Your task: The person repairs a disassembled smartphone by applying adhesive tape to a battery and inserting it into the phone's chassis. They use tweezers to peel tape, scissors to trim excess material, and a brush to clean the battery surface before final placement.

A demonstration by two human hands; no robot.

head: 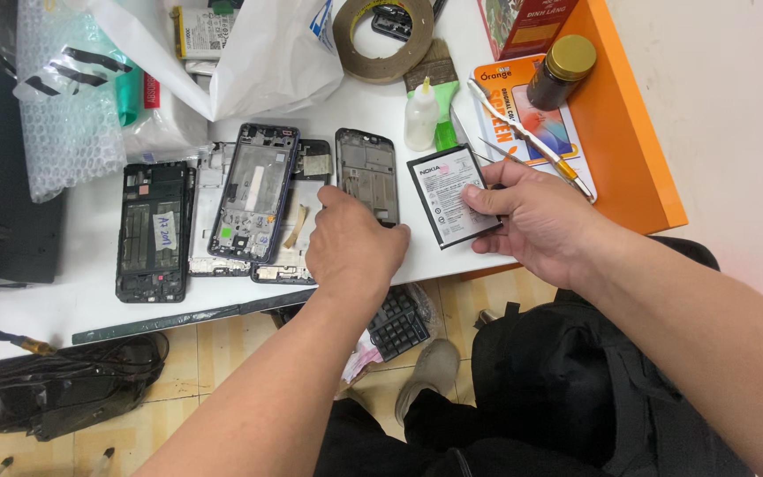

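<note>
White and crowded, the bench point(90, 291) takes the upper half of the head view, with an orange edge at 3 o'clock and a tiled floor below it. At 9 o'clock lies a black phone frame point(153, 231) with a small paper label, and just beside it, toward 10 o'clock, a blue-rimmed phone frame point(255, 190) rests on top of a pale one. Above them, at 11 o'clock, are a sheet of bubble wrap point(64, 115) and a white plastic bag point(267, 53). Near the centre the left hand point(352, 245) is closed downward, its fingers resting on the lower end of a grey phone frame point(366, 172); I cannot tell if it really grips the frame or only presses it. At 12 o'clock stand a tape roll point(383, 40) and a small white glue bottle point(420, 115). Toward 2 o'clock the right hand point(536, 221) holds a flat phone battery point(449, 196) by its right edge, thumb on top, slightly above the bench and just beside the grey frame. Behind it lie thin tweezers point(532, 137) and a brown jar point(562, 71). I think the battery could slip, because the hold is only at one edge; it might also be bent or scratched by the frame's metal edge, which is dangerous for such a cell. The frames overlap near the bench's edge, so a push could send one to the floor.
</note>
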